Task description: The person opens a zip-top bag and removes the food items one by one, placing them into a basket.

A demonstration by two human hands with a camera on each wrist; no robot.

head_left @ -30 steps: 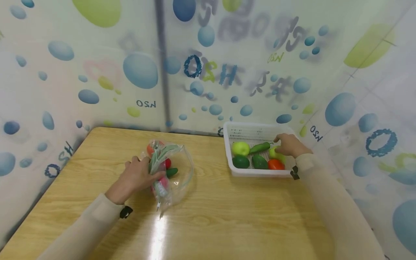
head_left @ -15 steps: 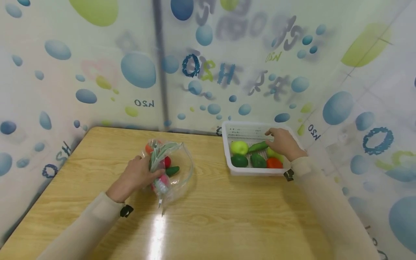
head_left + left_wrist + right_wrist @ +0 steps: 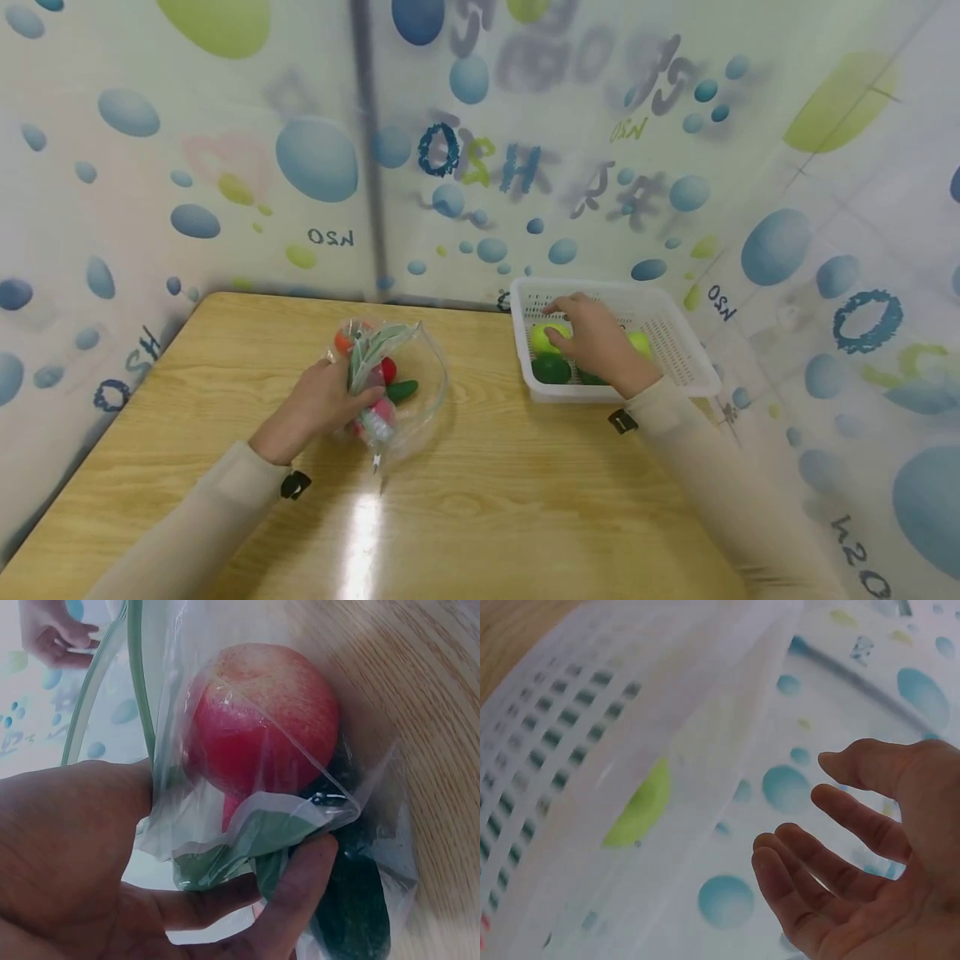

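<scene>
My left hand (image 3: 318, 404) grips the gathered mouth of a clear plastic bag (image 3: 369, 354) with a green seal strip. Through the film show an orange-red round item (image 3: 343, 342), a small red ball (image 3: 388, 370), a green cucumber-like vegetable (image 3: 402, 390) and a pink piece (image 3: 384, 408). Close up in the left wrist view, a red round fruit (image 3: 262, 720) lies in the bag, with fingers beside it. My right hand (image 3: 596, 337), fingers parted and empty, hovers over the white basket (image 3: 697, 337), its fingertips near a green apple (image 3: 543, 336).
A dark green avocado-like item (image 3: 551, 369) and a yellow-green fruit (image 3: 640, 342) lie in the basket; my right hand hides other contents. The wooden table (image 3: 480, 492) meets a patterned wall (image 3: 465, 242) behind and at both sides.
My right hand has moved left across the basket, from the yellow-green fruit towards the green apple, covering the green pepper and red item. My left hand keeps its hold on the bag.
</scene>
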